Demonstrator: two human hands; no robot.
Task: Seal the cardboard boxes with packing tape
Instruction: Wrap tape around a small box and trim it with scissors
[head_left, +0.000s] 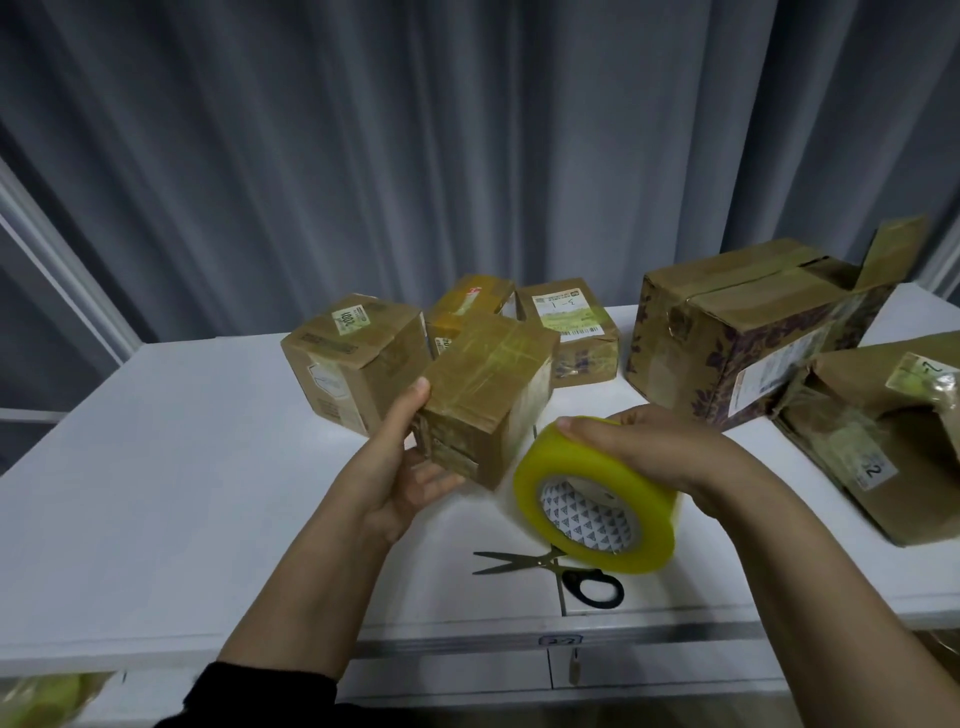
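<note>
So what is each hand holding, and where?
Left hand holds the small taped box from below, thumb on its left side. Right hand grips the yellow tape roll over its outer rim.

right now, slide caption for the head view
Left hand holds a small taped box; right hand grips the tape roll.

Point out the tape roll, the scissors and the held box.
tape roll (644, 525), head view, yellow outer band.
scissors (536, 561), head view, blades near the pivot.
held box (488, 384), head view, taped upper face.
</note>
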